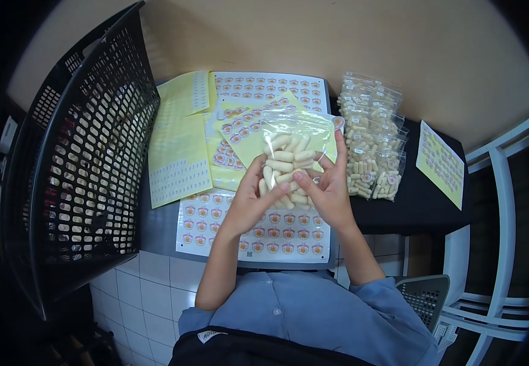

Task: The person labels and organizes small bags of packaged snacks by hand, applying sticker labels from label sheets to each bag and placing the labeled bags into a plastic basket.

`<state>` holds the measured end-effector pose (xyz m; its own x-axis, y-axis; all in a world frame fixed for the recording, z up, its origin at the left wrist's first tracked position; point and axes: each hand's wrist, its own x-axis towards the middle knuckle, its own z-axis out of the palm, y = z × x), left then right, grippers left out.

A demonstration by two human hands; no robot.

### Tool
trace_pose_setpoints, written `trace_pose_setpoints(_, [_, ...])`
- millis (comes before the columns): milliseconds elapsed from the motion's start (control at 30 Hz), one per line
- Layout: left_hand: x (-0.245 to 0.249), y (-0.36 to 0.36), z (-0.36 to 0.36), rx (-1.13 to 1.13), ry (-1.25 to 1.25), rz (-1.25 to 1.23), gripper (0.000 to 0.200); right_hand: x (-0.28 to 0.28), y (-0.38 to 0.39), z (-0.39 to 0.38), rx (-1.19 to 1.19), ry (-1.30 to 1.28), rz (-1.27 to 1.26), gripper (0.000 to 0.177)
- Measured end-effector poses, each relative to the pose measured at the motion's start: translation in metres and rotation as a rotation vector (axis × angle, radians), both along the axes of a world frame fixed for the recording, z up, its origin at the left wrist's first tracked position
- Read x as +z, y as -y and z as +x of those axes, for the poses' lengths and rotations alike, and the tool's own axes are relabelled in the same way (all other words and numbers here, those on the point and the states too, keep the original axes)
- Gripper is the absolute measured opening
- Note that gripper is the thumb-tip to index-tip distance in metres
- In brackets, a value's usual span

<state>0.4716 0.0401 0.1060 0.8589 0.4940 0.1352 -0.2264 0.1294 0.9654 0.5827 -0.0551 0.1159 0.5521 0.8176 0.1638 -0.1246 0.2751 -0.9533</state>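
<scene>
Beige wall [276,36] behind, and both hands, left [258,183] and right [331,189], grip the clear bag [292,155] over the sticker sheets [270,235]; its pieces look like capsules, perhaps.

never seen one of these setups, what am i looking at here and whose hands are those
There is no machine here. This one picture comes from a camera on a person's head, looking down at their own bare left hand and right hand. Both hold a clear bag of pale, finger-shaped pieces above a grey table. White and yellow sticker sheets lie on it. To the right, similar filled bags lie on black cloth; a dark plastic basket stands left.
</scene>
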Motion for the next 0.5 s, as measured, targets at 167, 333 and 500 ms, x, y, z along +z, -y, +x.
trace_pose_setpoints(167, [0.000,0.004,-0.007,0.052,0.045,-0.101,0.053,0.000,-0.005,0.017,-0.490,0.482,0.023,0.046])
trace_pose_setpoints(333, [0.001,0.001,-0.012,0.135,0.075,-0.078,0.052,0.051,-0.002,0.018,-0.164,0.800,-0.008,0.006])
trace_pose_setpoints(500, [0.004,-0.001,-0.016,0.169,0.036,-0.072,0.053,0.056,-0.012,0.005,0.051,1.021,-0.157,0.008])
